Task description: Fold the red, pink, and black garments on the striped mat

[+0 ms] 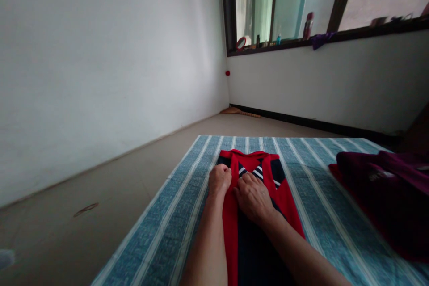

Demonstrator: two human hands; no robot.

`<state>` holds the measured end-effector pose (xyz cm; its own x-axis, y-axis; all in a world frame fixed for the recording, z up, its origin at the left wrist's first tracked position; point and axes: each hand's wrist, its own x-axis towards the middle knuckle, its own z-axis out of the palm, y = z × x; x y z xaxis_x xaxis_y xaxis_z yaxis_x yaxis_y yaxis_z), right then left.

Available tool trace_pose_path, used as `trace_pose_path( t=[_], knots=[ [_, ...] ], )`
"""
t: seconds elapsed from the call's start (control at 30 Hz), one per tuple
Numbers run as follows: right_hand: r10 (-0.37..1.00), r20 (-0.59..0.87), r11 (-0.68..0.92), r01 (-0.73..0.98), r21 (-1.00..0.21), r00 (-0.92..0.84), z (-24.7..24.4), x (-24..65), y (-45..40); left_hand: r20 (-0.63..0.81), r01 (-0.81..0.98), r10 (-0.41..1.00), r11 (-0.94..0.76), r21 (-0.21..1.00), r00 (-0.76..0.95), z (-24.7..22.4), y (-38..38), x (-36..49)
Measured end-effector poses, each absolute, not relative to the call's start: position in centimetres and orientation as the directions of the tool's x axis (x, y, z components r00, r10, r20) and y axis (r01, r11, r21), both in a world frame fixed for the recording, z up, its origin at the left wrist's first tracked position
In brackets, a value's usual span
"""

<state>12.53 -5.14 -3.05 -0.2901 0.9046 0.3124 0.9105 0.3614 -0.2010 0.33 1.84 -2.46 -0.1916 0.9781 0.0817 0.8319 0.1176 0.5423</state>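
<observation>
A red and navy shirt [231,237] with white stripes near its collar lies folded lengthwise on a blue striped cloth. My left hand [220,182] is closed at the shirt's left edge, its fingers curled in on the fabric; the fingertips are hidden. Resting on the shirt's upper middle, over the striped part, is my right hand [253,194], palm down with the fingers bent slightly and laid on the cloth. My right forearm covers part of the navy front.
The striped cloth [181,214] covers a flat raised surface with a left edge above the floor. Dark purple and red folded clothes [385,201] sit at the right. A bottle [308,26] and a round mirror [241,44] stand on the windowsill. A thin loop [86,209] lies on the floor.
</observation>
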Motion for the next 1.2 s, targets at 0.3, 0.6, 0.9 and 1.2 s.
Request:
trace_pose_path(
  t=[0.3,0.6,0.9,1.2],
  knots=[
    [0.904,0.322,0.360,0.907,-0.218,-0.281,-2.9,12.4,-5.2,0.093,0.809,0.966,0.146,0.569,-0.240,-2.6,1.8,0.2],
    [0.894,0.347,0.367,0.907,-0.208,-0.282,-2.9,12.3,-5.3,0.079,0.765,0.955,0.179,0.619,-0.287,-3.3,2.2,-0.2],
    [0.892,0.356,0.373,0.899,-0.229,-0.280,-2.9,12.0,-5.3,0.025,0.679,0.949,0.207,0.704,-0.316,-3.3,2.0,-0.6],
    [0.895,0.358,0.366,0.898,-0.245,-0.267,-2.7,11.8,-5.3,-0.143,0.543,0.950,0.277,0.793,-0.277,-2.2,2.0,-1.1]
  ],
)
